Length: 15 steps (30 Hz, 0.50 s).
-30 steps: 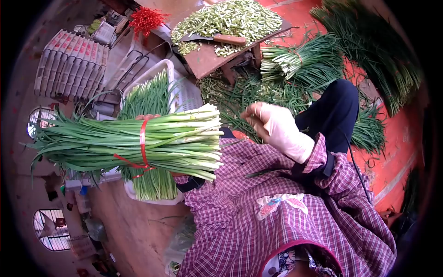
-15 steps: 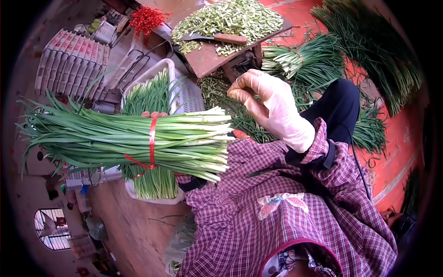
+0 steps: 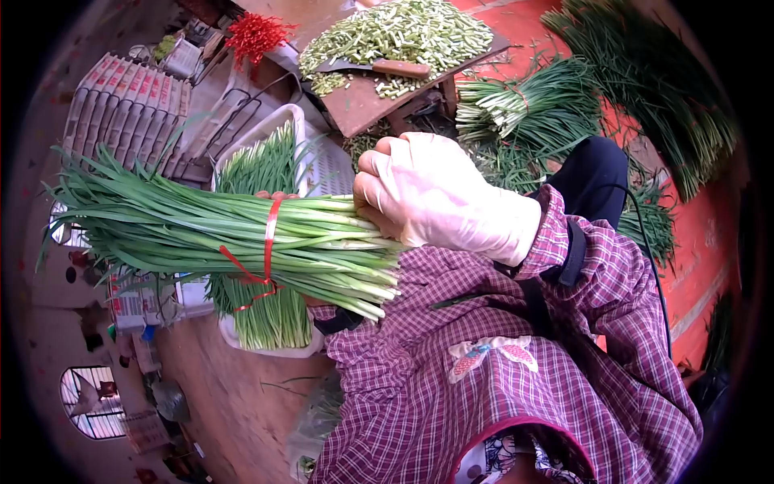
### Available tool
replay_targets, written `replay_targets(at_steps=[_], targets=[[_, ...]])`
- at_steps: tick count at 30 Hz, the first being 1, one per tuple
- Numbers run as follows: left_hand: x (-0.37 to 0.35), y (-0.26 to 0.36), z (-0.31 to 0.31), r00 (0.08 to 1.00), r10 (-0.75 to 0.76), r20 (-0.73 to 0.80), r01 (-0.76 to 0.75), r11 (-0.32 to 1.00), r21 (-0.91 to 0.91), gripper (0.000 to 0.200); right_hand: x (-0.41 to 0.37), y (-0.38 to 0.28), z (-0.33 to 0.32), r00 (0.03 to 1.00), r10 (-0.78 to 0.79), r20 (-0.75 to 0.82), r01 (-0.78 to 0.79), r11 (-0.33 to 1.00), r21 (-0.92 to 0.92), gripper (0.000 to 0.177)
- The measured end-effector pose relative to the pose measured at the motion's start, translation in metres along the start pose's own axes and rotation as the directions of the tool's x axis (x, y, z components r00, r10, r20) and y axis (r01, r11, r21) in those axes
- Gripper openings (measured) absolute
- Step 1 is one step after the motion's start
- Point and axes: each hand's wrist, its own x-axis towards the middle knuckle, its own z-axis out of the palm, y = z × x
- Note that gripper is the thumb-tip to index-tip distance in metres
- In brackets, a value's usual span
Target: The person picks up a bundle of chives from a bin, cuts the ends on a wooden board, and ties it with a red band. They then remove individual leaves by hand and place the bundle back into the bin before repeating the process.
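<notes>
A thick bunch of garlic chives [image 3: 201, 230], bound with a red tie [image 3: 269, 242], lies across my left hand [image 3: 278, 195]. That hand is mostly hidden under the bunch; its fingertips curl up over the far side. The green leaves spread to the left and the pale stem ends point right. My right hand [image 3: 439, 194], in a thin whitish glove, is closed over the upper stem ends, with its fingertips partly hidden against them. Below the bunch, a white plastic basket [image 3: 300, 133] holds more chives.
Beyond my right hand, a low wooden board [image 3: 355, 109] carries cut stem pieces [image 3: 403, 36] and a wooden-handled knife [image 3: 401, 68]. Tied chives [image 3: 540, 101] lie on the red floor covering [image 3: 685, 298]. Red ties [image 3: 256, 36] hang near stacked crates [image 3: 125, 113].
My right hand has come left and down from above the stems and closed on the stem ends. The bunch has shifted slightly right, still in my left hand.
</notes>
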Motion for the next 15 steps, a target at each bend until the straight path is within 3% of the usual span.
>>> replay_targets(at_steps=[6,8,10,13,15], targets=[[-0.004,0.002,-0.001,1.000,-0.014,-0.017,0.013,1.000,-0.006,0.049,-0.012,0.019,-0.009,0.999,0.032,0.033,-0.034,0.999,0.042,0.018],[-0.006,0.004,-0.003,1.000,-0.016,-0.019,0.015,1.000,-0.026,0.050,-0.032,0.036,-0.017,0.984,0.135,0.116,-0.141,0.989,0.044,0.017],[-0.004,0.005,-0.005,1.000,-0.020,-0.017,0.019,0.997,-0.076,0.050,-0.056,0.050,-0.021,0.923,0.281,0.262,-0.272,0.960,-0.072,0.020],[0.006,0.001,-0.008,0.999,-0.033,0.011,0.035,0.976,-0.214,0.051,-0.052,0.044,-0.034,0.886,0.381,0.264,-0.385,0.922,-0.039,0.023],[0.018,-0.007,-0.012,0.996,-0.049,0.069,0.075,0.896,-0.438,0.051,-0.036,0.027,-0.037,0.959,0.274,0.075,-0.284,0.936,0.208,0.016]])
